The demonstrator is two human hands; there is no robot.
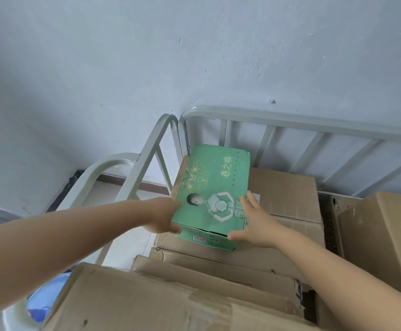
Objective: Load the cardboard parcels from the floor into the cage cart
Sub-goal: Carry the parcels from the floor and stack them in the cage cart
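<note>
A green printed parcel (212, 187) lies flat on top of brown cardboard parcels (288, 189) inside the grey metal cage cart (290, 121), in its far left corner. My left hand (165, 216) holds the parcel's near left edge, the thumb at the near corner and the fingers hidden under the box. My right hand (252, 218) rests against the near right corner, with straight fingers along the right side and the thumb spread along the front edge.
More brown cartons fill the cart: a large one (147, 304) nearest me and a tall one (385, 235) at the right. The cart's left rail (147, 161) curves beside my left arm. A blue-and-white bundle (44, 299) lies on the floor at the lower left. A pale wall stands behind.
</note>
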